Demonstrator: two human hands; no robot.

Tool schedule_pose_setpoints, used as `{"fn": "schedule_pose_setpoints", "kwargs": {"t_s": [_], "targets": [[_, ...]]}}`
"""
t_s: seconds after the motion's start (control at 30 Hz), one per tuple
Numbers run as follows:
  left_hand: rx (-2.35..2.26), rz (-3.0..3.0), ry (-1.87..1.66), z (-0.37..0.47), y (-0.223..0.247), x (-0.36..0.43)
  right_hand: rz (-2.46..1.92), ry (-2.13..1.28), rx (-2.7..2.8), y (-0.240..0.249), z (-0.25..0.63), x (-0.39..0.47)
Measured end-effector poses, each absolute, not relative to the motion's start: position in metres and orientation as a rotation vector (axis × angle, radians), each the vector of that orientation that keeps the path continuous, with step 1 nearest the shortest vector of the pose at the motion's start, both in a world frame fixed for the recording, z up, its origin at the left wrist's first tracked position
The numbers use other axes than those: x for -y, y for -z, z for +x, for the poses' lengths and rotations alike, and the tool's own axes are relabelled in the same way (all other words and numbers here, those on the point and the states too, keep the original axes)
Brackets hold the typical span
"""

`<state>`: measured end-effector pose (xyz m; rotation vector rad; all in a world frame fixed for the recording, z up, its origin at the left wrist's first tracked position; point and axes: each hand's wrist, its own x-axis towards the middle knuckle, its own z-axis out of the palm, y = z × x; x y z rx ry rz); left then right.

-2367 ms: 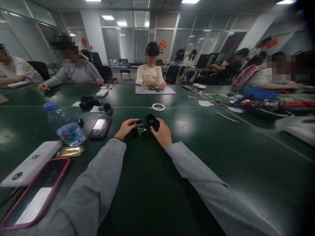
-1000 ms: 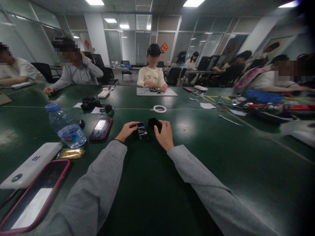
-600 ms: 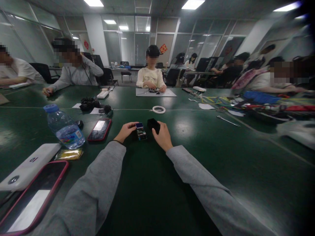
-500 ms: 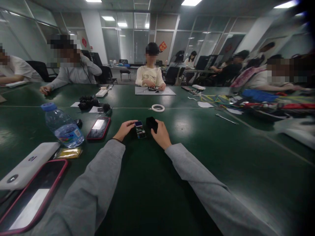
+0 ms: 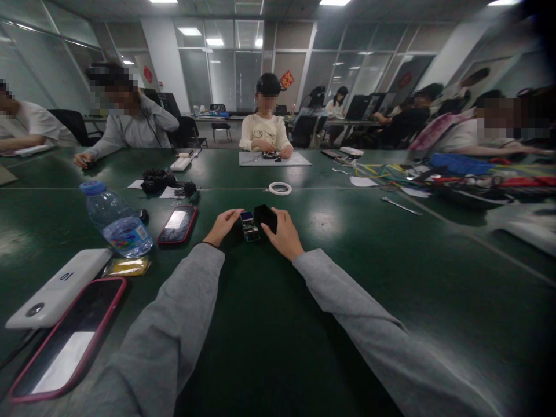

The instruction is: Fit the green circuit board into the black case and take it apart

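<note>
A small circuit board with a little screen (image 5: 249,226) is near the middle of the green table (image 5: 260,324). My left hand (image 5: 223,226) pinches the board's upper left edge between thumb and fingers. Just to the right, my right hand (image 5: 285,233) is closed on a black box-shaped part (image 5: 265,219), with the thumb on its near side. The black part is tilted and very close to the board; whether they touch is hard to tell.
At left are a water bottle (image 5: 119,223), a phone (image 5: 178,225), a larger phone (image 5: 69,341), a white power bank (image 5: 58,286) and a yellow packet (image 5: 128,267). A white ring (image 5: 280,188) lies beyond my hands; cables (image 5: 391,174) and people are farther off.
The black part in my right hand has shifted slightly left, closer to the board, and turned a little. The whole view has moved slightly.
</note>
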<state>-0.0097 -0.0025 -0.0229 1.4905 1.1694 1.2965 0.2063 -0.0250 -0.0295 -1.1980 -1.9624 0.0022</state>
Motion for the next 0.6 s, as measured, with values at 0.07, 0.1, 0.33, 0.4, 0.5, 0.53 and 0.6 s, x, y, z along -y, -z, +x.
{"fn": "schedule_pose_setpoints", "kwargs": {"t_s": [0.07,0.1,0.33,0.4,0.5,0.53,0.6], "targets": [[-1.144,1.476,-1.294,-0.01,0.024,0.002,-1.213,0.007,1.978,0.028,0.207,0.026],[-1.131,1.465,-1.29,-0.009,0.025,0.002,-1.216,0.008,1.994,0.028,0.207,0.027],[-1.087,1.437,-1.277,-0.008,0.029,0.001,-1.211,-0.004,2.029,0.032,0.202,0.028],[-1.09,1.439,-1.279,-0.009,0.03,0.001,-1.2,-0.044,2.008,0.034,0.207,0.024],[-1.11,1.451,-1.278,-0.011,0.031,0.0,-1.221,-0.088,1.932,0.032,0.249,0.019],[-1.116,1.46,-1.276,-0.011,0.031,0.0,-1.265,-0.083,1.88,0.03,0.276,0.021],[-1.122,1.472,-1.273,-0.012,0.031,0.0,-1.438,-0.01,1.712,0.021,0.345,0.037]]}}
